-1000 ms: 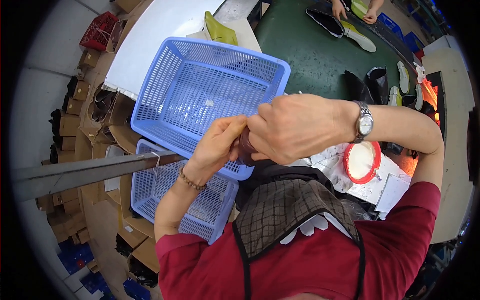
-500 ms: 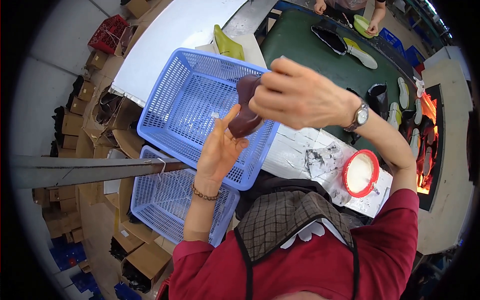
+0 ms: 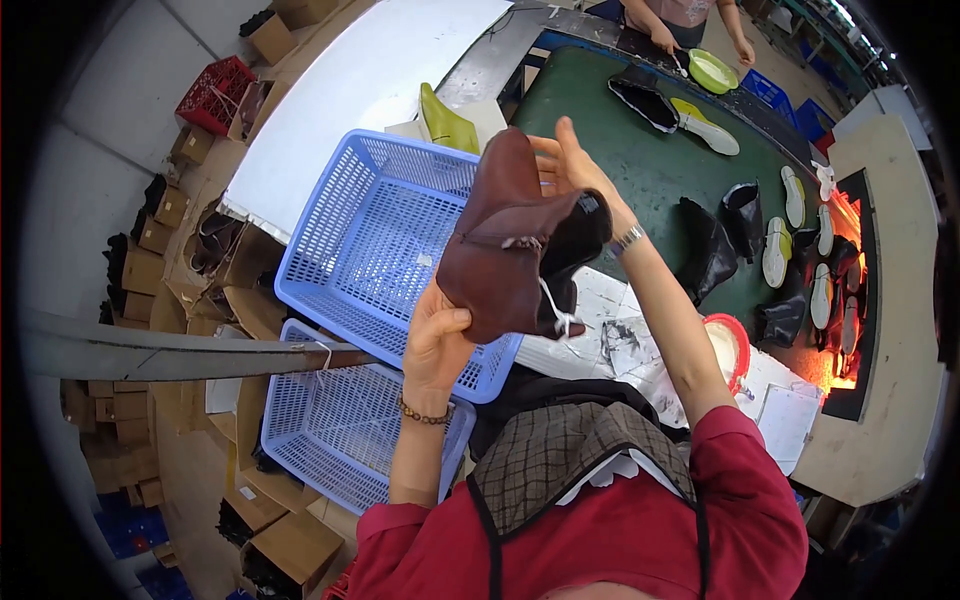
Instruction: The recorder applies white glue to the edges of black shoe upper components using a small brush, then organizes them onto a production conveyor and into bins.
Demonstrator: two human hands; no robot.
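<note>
A brown leather ankle boot point(image 3: 490, 265) is held up over the blue basket, its toe pointing away and its dark opening facing right. White lace ends hang from it. My left hand point(image 3: 438, 335) grips the boot from the lower left, thumb bent against the leather and the other fingers hidden behind. Beside the toe, on the right, my right hand point(image 3: 585, 180) has its fingers stretched out and thumb raised. Its fingertips are partly behind the boot, so whether they touch it is unclear.
Two blue baskets point(image 3: 300, 262) stand at left, crossed by a metal bar point(image 3: 200, 343). A yellow-green shoe last point(image 3: 447, 122) lies beyond. On the green conveyor point(image 3: 590, 110) are black boots and pale soles, leading to a glowing heater point(image 3: 858, 290). A red-rimmed pot point(image 3: 742, 350) sits right. A co-worker's hand point(image 3: 663, 38) is beyond.
The boot has come nearer and turned, so its opening and laces now show. My right hand, closed over it before, has opened out beside the toe. The co-worker's hands have shifted.
</note>
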